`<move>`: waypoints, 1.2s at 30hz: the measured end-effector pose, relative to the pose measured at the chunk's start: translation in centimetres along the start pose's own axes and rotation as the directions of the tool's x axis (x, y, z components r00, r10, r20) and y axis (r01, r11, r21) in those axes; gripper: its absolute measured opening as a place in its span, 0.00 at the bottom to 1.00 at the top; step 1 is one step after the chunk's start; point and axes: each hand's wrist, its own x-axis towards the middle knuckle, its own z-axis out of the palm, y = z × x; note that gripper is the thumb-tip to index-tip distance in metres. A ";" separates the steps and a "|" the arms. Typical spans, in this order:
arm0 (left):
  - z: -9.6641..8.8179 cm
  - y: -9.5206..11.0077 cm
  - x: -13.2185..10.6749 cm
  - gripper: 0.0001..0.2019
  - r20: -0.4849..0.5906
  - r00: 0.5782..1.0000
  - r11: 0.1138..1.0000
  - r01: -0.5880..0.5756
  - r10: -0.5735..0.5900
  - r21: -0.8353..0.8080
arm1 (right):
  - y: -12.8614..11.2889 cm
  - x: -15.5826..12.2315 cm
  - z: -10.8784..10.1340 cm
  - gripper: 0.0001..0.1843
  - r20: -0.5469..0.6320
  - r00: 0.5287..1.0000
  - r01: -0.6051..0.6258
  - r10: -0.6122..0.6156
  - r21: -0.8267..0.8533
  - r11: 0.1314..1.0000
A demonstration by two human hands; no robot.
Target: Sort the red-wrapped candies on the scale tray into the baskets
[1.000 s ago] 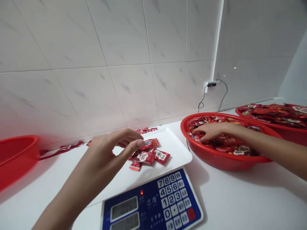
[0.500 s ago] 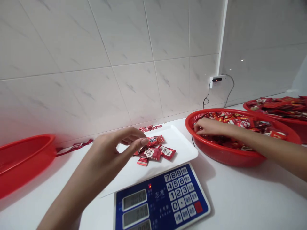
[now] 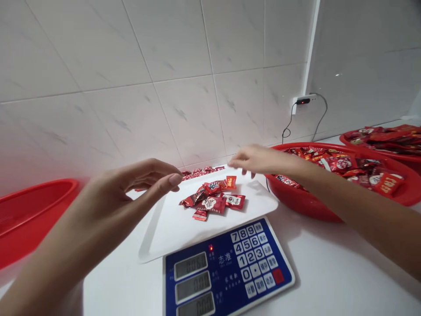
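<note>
progress: a small cluster of wrapped red candies (image 3: 210,198) lies on the scale, while far more lie heaped in the two baskets, so the tray holds only a small share of the candies in view.
left hand: the left hand (image 3: 134,184) hangs in the air at the tray's left edge, half open and curved, thumb and fingers apart, with nothing in its grip.
right hand: the right hand (image 3: 253,160) reaches in from the right over the tray's far edge, palm down, fingers loosely bent and open. no candy shows in it, though its underside is partly hidden.
tray: the white scale tray (image 3: 161,232) carries the candies in a loose overlapping pile near its middle, between both hands and touching neither.
scale: the blue keypad panel (image 3: 226,267) of the scale sits just in front of the tray, with its red light on. the readings on its three displays (image 3: 192,266) are too small to read.
near basket: the red mesh basket (image 3: 309,210) beside the tray is filled with many loose candies (image 3: 342,164).
far basket: a second red basket (image 3: 344,139) behind it is heaped with candies as well.
left tub: a red plastic tub (image 3: 39,188) sits at the left, its inside out of sight.
wall edge: a few candies (image 3: 199,172) lie against the tiled wall (image 3: 98,79), behind the tray.
</note>
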 end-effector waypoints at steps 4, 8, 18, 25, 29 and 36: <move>-0.2 0.2 -0.1 0.12 -0.063 0.998 1.000 0.008 -0.007 0.029 | -0.4 -4.1 -2.8 0.11 -0.482 0.871 0.226 -0.098 0.215 0.950; 0.1 0.5 0.0 0.12 -0.051 0.999 1.000 0.020 -0.019 0.019 | 1.3 -6.8 -4.4 0.09 -0.826 0.564 0.483 -0.012 0.318 0.816; 1.1 0.5 0.3 0.12 -0.056 0.998 1.000 0.015 -0.014 0.006 | 2.7 -5.1 -3.1 0.08 -0.782 0.613 0.310 0.109 0.366 0.878; 1.1 0.8 0.1 0.12 -0.025 1.000 1.000 0.000 -0.001 -0.032 | 2.2 -5.1 -2.5 0.07 -0.749 0.660 0.294 0.058 0.329 0.898; 1.2 0.9 0.2 0.12 -0.009 1.000 1.000 -0.005 0.005 -0.012 | 2.2 -4.7 -2.0 0.07 -0.708 0.706 0.285 0.018 0.307 0.908; 1.9 0.6 0.7 0.14 0.041 0.999 1.000 0.011 -0.011 0.012 | 2.3 -2.6 0.9 0.14 -0.516 0.855 0.157 -0.049 0.168 0.973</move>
